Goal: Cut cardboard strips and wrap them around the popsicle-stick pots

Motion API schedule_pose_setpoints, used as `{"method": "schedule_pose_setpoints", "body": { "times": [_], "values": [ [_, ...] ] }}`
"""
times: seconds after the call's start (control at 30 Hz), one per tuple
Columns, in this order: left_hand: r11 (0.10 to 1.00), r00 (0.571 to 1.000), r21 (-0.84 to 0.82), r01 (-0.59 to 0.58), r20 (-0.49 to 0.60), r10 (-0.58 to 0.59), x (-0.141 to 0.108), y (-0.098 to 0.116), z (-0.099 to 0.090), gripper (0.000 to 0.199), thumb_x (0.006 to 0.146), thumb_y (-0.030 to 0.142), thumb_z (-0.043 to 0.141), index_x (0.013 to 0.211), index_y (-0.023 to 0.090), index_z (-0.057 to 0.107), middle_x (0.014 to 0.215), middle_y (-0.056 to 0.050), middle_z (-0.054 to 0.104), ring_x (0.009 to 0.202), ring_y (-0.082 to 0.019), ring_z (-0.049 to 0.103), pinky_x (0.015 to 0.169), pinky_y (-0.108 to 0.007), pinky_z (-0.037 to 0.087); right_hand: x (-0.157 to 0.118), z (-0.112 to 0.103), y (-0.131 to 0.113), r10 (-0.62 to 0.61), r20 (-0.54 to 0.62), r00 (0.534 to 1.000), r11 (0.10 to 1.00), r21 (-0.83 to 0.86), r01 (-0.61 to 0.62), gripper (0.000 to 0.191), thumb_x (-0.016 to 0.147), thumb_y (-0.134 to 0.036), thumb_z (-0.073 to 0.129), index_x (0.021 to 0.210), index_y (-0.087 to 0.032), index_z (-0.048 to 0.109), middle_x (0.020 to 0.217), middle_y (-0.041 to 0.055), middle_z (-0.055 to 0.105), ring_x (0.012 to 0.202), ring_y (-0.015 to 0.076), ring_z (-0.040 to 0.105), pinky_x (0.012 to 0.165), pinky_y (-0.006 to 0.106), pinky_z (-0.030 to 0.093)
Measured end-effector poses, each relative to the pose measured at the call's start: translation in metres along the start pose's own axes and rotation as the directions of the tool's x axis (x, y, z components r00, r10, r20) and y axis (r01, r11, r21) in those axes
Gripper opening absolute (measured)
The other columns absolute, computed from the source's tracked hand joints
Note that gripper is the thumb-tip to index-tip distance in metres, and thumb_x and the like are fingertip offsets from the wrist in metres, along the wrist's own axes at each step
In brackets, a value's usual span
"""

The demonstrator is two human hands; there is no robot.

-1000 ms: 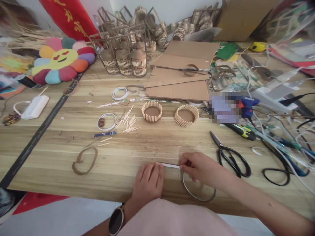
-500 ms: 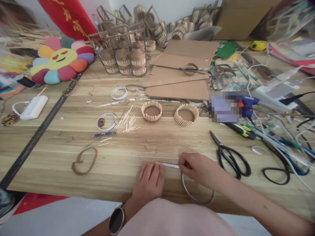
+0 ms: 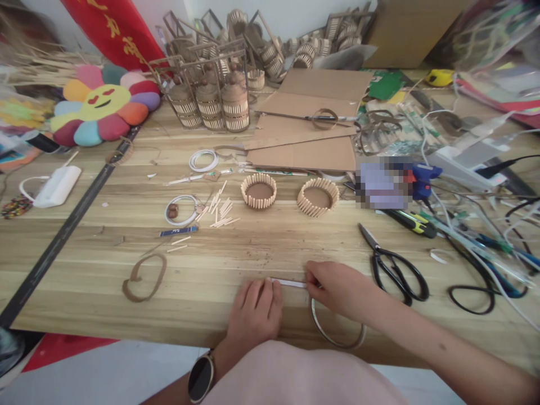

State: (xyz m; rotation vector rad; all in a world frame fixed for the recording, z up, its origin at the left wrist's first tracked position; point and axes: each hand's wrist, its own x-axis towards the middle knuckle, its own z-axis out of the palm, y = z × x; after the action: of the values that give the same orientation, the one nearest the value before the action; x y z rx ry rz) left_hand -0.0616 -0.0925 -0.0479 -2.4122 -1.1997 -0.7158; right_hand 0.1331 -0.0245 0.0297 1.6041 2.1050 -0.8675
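The left hand (image 3: 256, 309) is pressing the strip (image 3: 291, 283) onto the worktop (image 3: 236, 250); the right hand (image 3: 331, 286), apart, is pinching it, seemingly flattening it. Continuing is likely requiring steady tension.

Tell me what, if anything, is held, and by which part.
The right hand appears to pinch the thin pale strip at its straight stretch's right end; the left hand rests at the left end, apparently pressing.

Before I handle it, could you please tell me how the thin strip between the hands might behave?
The strip would probably flex easily yet spring back, as a smooth loop, apparently its continuation, curves below the right hand. It looks narrow and thin, so likely light.
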Motion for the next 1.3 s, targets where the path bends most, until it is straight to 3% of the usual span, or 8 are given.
{"method": "schedule_pose_setpoints", "body": {
  "times": [0.2, 0.37, 0.7, 0.8, 0.87, 1.03, 1.17, 1.3],
  "values": [
    [0.996, 0.995, -0.021, 0.090, -0.039, -0.091, -0.006, 0.008, 0.011, 0.022, 0.091, 0.018, 0.055, 0.107, 0.018, 0.070, 0.094, -0.009, 0.071, 0.089, -0.025, 0.061, 0.085, -0.041, 0.048, 0.001, -0.003, -0.005, 0.017, 0.024, 1.000, 0.997, -0.071, -0.015, 0.017, 0.090, -0.014, 0.049, 0.089, -0.017, 0.066, 0.086, 0.0094, 0.074, 0.081, 0.0233, 0.068, 0.060, 0.030, 0.031],
    [0.995, 0.995, -0.010, 0.097, 0.003, -0.097, -0.010, 0.011, 0.016, 0.023, 0.091, 0.030, 0.060, 0.111, 0.021, 0.069, 0.096, -0.010, 0.069, 0.092, -0.024, 0.059, 0.087, -0.041, 0.048, 0.001, -0.004, -0.007, 0.019, 0.038, 0.999, 0.995, -0.100, -0.015, 0.017, 0.091, -0.015, 0.050, 0.091, -0.017, 0.067, 0.090, 0.0100, 0.075, 0.085, 0.0248, 0.070, 0.061, 0.030, 0.034],
    [0.993, 0.993, -0.027, 0.118, 0.024, -0.118, 0.003, 0.008, 0.005, 0.021, 0.090, 0.020, 0.059, 0.109, 0.018, 0.068, 0.106, -0.013, 0.066, 0.095, -0.026, 0.059, 0.079, -0.039, 0.052, -0.001, -0.002, -0.006, 0.002, 0.008, 1.000, 0.996, -0.095, -0.001, 0.020, 0.090, -0.014, 0.048, 0.092, -0.015, 0.068, 0.089, 0.0126, 0.075, 0.085, 0.0264, 0.071, 0.062, 0.030, 0.037],
    [0.995, 1.000, -0.101, -0.004, 0.000, 0.004, 0.014, 0.007, 0.003, 0.019, 0.094, 0.015, 0.054, 0.107, 0.010, 0.067, 0.104, -0.014, 0.067, 0.093, -0.024, 0.060, 0.078, -0.034, 0.054, 0.000, 0.000, -0.006, 0.002, -0.011, 1.000, 0.996, -0.085, -0.003, 0.022, 0.090, -0.015, 0.046, 0.093, -0.014, 0.068, 0.089, 0.0138, 0.075, 0.084, 0.0273, 0.071, 0.062, 0.031, 0.038],
    [0.974, 0.992, -0.206, -0.099, 0.056, 0.113, 0.020, 0.006, 0.003, 0.021, 0.096, 0.011, 0.048, 0.105, 0.007, 0.067, 0.096, -0.011, 0.068, 0.089, -0.021, 0.061, 0.079, -0.030, 0.055, 0.000, 0.000, -0.005, 0.003, -0.019, 1.000, 0.998, -0.070, -0.005, 0.022, 0.090, -0.015, 0.047, 0.092, -0.014, 0.069, 0.088, 0.0133, 0.075, 0.083, 0.0269, 0.070, 0.062, 0.031, 0.038],
    [0.953, 0.971, -0.273, -0.130, 0.158, 0.178, 0.024, 0.008, 0.006, 0.030, 0.101, 0.010, 0.035, 0.107, 0.005, 0.064, 0.093, -0.012, 0.069, 0.084, -0.020, 0.062, 0.075, -0.031, 0.055, -0.004, -0.002, 0.003, -0.015, -0.041, 0.999, 1.000, 0.002, 0.015, 0.023, 0.091, -0.018, 0.048, 0.083, -0.017, 0.070, 0.083, 0.0090, 0.075, 0.080, 0.0215, 0.069, 0.063, 0.027, 0.040],
    [0.960, 0.964, -0.249, -0.131, 0.193, 0.182, 0.019, 0.009, 0.008, 0.031, 0.100, 0.008, 0.034, 0.111, 0.005, 0.062, 0.095, -0.013, 0.069, 0.085, -0.021, 0.063, 0.076, -0.033, 0.055, -0.012, -0.001, 0.016, -0.035, -0.010, 0.999, 0.971, 0.235, 0.036, 0.033, 0.093, -0.020, 0.043, 0.072, -0.020, 0.068, 0.071, 0.0032, 0.072, 0.067, 0.0165, 0.066, 0.062, 0.025, 0.042],
    [0.962, 0.951, -0.243, -0.125, 0.248, 0.186, 0.016, 0.010, 0.009, 0.030, 0.099, 0.009, 0.036, 0.114, 0.005, 0.061, 0.097, -0.014, 0.069, 0.087, -0.021, 0.063, 0.078, -0.034, 0.054, -0.020, 0.004, 0.024, -0.071, -0.063, 0.995, 0.922, 0.376, 0.090, 0.034, 0.092, -0.019, 0.041, 0.073, -0.021, 0.070, 0.078, 0.0035, 0.074, 0.077, 0.0187, 0.067, 0.071, 0.027, 0.044]
  ]
}}
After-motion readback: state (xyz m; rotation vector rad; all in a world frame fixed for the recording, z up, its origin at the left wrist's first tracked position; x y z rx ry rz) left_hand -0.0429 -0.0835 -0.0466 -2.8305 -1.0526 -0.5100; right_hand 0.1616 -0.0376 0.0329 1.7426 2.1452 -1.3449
